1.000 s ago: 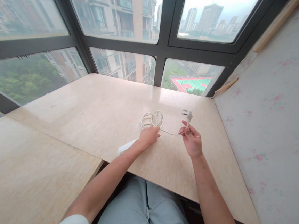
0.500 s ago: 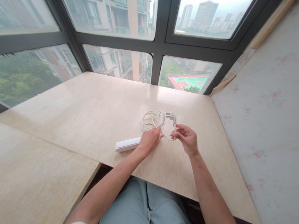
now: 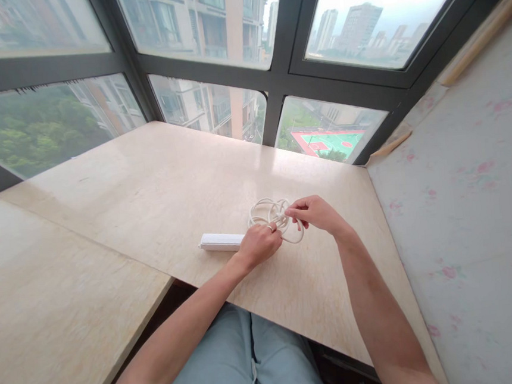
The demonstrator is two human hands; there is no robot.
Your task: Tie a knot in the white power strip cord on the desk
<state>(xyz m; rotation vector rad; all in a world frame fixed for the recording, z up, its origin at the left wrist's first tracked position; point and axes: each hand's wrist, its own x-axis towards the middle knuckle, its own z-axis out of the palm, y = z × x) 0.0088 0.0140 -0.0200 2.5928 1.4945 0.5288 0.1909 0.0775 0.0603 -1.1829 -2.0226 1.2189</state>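
A white power strip [image 3: 221, 241] lies on the stone-patterned ledge, its right end hidden by my left hand. From it comes a white power cord [image 3: 257, 202], bundled in loose loops beyond my fingers. My left hand [image 3: 261, 243], with a ring on one finger, is closed around the cord close to the strip's end. At the right side of the loops my right hand [image 3: 315, 213] pinches the cord's plug end between thumb and fingers. The plug itself is mostly hidden among the loops, and a curve of cord hangs below my right fingertips.
The beige ledge [image 3: 148, 189] reaches to dark-framed windows [image 3: 209, 64] at the back. A papered wall [image 3: 455, 216] bounds it on the right. The ledge's front edge runs just before my lap, with a dark gap beneath.
My right hand has moved up and turned leftward, bringing the plug from upright beside the loops into them. My left hand keeps its hold on the cord. The view has shifted slightly.
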